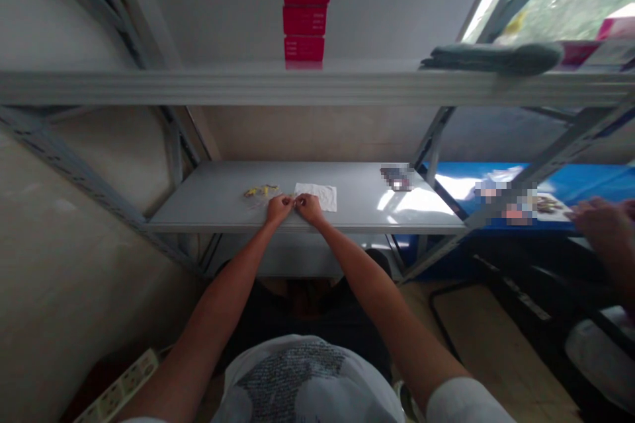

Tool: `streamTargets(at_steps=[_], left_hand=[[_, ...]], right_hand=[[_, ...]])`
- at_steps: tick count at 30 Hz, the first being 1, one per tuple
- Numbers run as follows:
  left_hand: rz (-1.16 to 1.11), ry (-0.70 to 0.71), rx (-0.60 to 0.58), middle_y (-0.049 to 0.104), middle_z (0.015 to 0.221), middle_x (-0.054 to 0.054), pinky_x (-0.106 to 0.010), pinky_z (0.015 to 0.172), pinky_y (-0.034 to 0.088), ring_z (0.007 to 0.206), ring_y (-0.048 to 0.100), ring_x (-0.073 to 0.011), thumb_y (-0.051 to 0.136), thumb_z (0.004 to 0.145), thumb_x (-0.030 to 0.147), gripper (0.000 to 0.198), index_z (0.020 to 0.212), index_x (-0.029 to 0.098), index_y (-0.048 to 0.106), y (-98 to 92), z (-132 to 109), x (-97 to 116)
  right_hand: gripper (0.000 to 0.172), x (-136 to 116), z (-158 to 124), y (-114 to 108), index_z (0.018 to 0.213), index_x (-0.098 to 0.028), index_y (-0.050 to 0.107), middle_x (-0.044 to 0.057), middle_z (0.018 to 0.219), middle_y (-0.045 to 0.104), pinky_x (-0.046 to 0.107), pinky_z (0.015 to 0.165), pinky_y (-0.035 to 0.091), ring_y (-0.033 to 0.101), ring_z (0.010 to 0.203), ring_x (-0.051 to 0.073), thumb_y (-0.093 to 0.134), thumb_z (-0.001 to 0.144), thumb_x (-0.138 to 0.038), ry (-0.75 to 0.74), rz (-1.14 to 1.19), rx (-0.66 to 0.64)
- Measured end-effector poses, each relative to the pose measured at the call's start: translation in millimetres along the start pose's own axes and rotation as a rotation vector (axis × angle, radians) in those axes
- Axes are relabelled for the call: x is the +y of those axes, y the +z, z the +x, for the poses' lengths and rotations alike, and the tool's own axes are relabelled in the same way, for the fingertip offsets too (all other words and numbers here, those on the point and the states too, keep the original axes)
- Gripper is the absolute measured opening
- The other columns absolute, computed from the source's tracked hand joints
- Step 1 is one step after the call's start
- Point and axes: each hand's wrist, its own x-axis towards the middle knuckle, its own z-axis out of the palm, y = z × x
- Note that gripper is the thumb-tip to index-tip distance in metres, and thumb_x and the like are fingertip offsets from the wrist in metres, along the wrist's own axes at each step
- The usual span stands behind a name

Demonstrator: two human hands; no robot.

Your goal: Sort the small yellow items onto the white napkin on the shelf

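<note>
Both hands meet near the front edge of the grey shelf (357, 208). My left hand (279, 207) is closed in a pinch, its fingertips almost touching those of the right. My right hand (308, 207) pinches as well, over the left edge of a white cloth or tissue (323, 197). Whatever sits between the fingertips is too small to name. Just left of and behind my left hand lies a small heap of yellow and dark pieces (260, 191), with something clear and thin beside it.
Overhead, an upper shelf (248, 88) carries stacked red boxes (304, 20) and a dark grey rolled item (496, 58). A blurred dark object (397, 177) lies at the shelf's right end. Beyond the metal post, another person's hands (602, 221) are near a blue table (456, 175).
</note>
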Motion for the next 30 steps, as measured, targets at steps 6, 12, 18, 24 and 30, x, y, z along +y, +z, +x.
streamTargets(at_steps=[6,12,18,24,30], left_hand=[[0.088,-0.009,0.025,0.076,0.083,-0.009,-0.029,0.077,0.048,0.082,0.069,-0.0217,0.061,0.080,0.022,0.014,0.080,0.016,0.073,-0.3,-2,4],[0.143,-0.026,0.031,0.075,0.084,-0.009,-0.028,0.075,0.046,0.082,0.068,-0.0214,0.060,0.083,0.025,0.014,0.082,0.017,0.072,-2.3,-3,9],[0.192,0.026,-0.027,0.074,0.084,-0.009,-0.028,0.074,0.043,0.082,0.065,-0.0216,0.054,0.089,0.026,0.020,0.080,0.020,0.071,-0.6,-5,11],[0.186,0.061,-0.061,0.073,0.084,-0.009,-0.027,0.074,0.040,0.080,0.061,-0.0197,0.053,0.089,0.022,0.020,0.081,0.017,0.071,-1.4,-5,11],[0.121,0.034,-0.018,0.070,0.072,-0.006,-0.025,0.069,0.037,0.074,0.058,-0.0186,0.057,0.082,0.023,0.019,0.070,0.017,0.070,-2.7,-4,8]], right_hand=[[0.020,2,2,4,0.080,-0.015,0.076,0.010,0.084,0.075,0.026,0.076,0.043,0.065,0.078,0.020,0.057,0.084,-0.015,-0.023,-0.029,0.008],[0.018,4,1,6,0.082,-0.016,0.075,0.008,0.084,0.074,0.025,0.075,0.042,0.064,0.078,0.018,0.057,0.085,-0.016,-0.045,-0.039,0.016],[0.021,4,1,5,0.087,-0.015,0.073,0.008,0.088,0.073,0.024,0.077,0.042,0.063,0.081,0.017,0.053,0.090,-0.018,-0.052,-0.047,0.028],[0.022,3,1,8,0.092,-0.014,0.072,0.008,0.089,0.074,0.024,0.075,0.040,0.062,0.080,0.017,0.051,0.093,-0.018,-0.060,-0.055,0.010],[0.021,4,-1,9,0.080,-0.015,0.070,0.008,0.079,0.072,0.025,0.071,0.038,0.061,0.074,0.017,0.052,0.091,-0.017,-0.039,-0.066,0.034]])
